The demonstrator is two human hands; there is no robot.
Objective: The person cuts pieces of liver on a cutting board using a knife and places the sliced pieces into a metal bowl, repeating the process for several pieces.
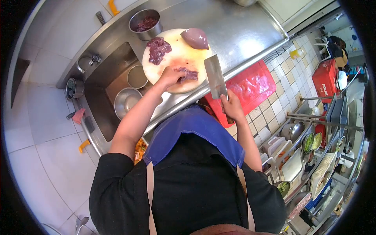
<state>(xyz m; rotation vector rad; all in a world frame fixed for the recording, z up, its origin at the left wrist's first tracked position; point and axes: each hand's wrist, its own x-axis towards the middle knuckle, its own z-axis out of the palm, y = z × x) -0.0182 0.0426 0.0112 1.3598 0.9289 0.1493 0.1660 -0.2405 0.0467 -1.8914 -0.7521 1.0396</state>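
Note:
My right hand (pixel 232 105) is closed round the handle of a cleaver (pixel 215 76), whose broad blade is at the right edge of a round cutting board (pixel 176 53). My left hand (pixel 169 76) rests on the board with its fingers at a sliced piece of dark red meat (pixel 188 75); its fingertips are partly hidden. At the board's upper left lies a dark, glossy heap of meat (pixel 158 50). A larger, smooth purplish piece (pixel 195 38) sits at the upper right.
A metal pot (pixel 145 24) with dark meat stands behind the board. Left is a sink (pixel 102 96) with metal bowls (pixel 127 102). A red lidded container (pixel 252 84) is beyond the counter edge. Shelves with food trays (pixel 293 164) stand right; a person (pixel 336 46) is farther off.

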